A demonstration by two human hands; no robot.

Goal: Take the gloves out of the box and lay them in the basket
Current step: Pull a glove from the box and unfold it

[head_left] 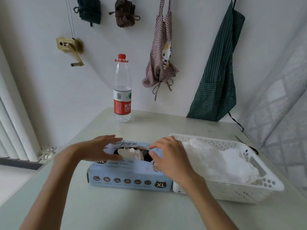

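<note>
A light blue glove box (129, 173) marked XL lies on the table in front of me, with white gloves (131, 152) showing in its oval top opening. My left hand (99, 149) rests on the box's left top, fingers straight, thumb by the opening. My right hand (167, 155) hovers over the box's right end with fingers loosely curled near the opening's edge, holding nothing that I can see. Directly right of the box stands a white perforated basket (232, 191) with several white gloves (216, 161) piled inside.
A clear water bottle (122, 90) with a red cap stands at the table's back edge. Aprons (217, 77) and bags hang on the wall behind. A radiator (15, 130) runs along the left. A pale green table (132, 211) stretches toward me.
</note>
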